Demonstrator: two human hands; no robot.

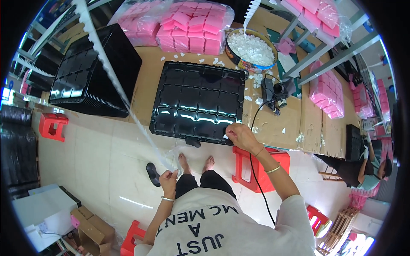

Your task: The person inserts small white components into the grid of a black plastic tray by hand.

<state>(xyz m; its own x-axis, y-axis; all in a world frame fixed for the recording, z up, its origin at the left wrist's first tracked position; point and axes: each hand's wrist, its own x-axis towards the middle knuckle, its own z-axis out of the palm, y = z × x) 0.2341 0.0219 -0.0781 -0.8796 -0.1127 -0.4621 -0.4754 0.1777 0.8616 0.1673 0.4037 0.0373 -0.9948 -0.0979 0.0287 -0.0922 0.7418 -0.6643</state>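
My left hand point(169, 183) is down in front of my body, its fingers pinched on the lower end of a long white strip point(114, 79) with a notched edge. The strip runs up and leftward past the table. At the near right corner of a black plastic tray point(198, 100) with rectangular compartments, my right hand point(242, 136) is closed. A small white piece point(226, 136) shows at its fingertips, against the tray's corner. The tray lies on the cardboard-covered table and slightly overhangs the near edge.
A tall stack of black trays point(98, 68) stands on the left. Behind are bagged pink foam blocks point(192, 27) and a round tin point(250, 49) of white scraps. A power adapter point(273, 91) with a black cable is on the right. Red stools point(265, 170) stand below; a person point(367, 170) is far right.
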